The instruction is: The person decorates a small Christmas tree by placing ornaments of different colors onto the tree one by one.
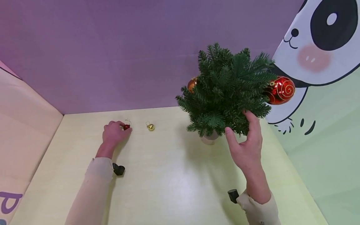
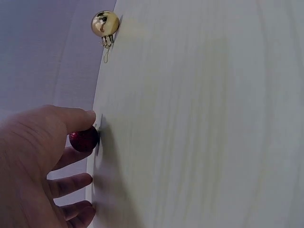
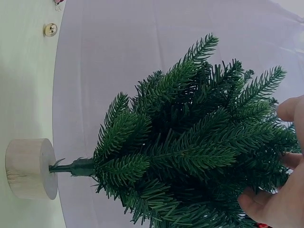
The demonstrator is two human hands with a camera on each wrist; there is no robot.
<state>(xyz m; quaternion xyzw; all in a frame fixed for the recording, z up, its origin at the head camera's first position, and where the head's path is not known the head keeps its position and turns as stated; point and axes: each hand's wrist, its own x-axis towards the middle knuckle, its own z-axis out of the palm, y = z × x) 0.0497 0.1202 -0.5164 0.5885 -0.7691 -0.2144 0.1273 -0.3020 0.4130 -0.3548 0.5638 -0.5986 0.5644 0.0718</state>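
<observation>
Between thumb and forefinger, my left hand (image 1: 113,132) pinches a small red Christmas ball (image 2: 84,139) at the table's back left. Its other fingers are spread and reach toward the tabletop. A small gold ball (image 1: 151,127) with a hanging loop lies on the table to the right of it. A small artificial Christmas tree (image 1: 225,90) stands upright on a round wooden base (image 3: 31,168). My right hand (image 1: 248,145) is at the tree's near right side, thumb and fingers spread, fingertips among the outer branches. Some of those fingertips are hidden by needles.
A large red ball with gold swirls (image 1: 281,90) hangs on the tree's right side, an orange-gold ball (image 1: 192,84) on its left. Behind the pale table (image 1: 163,175) rises a purple backdrop (image 1: 112,56). A panda picture (image 1: 298,56) covers the right wall.
</observation>
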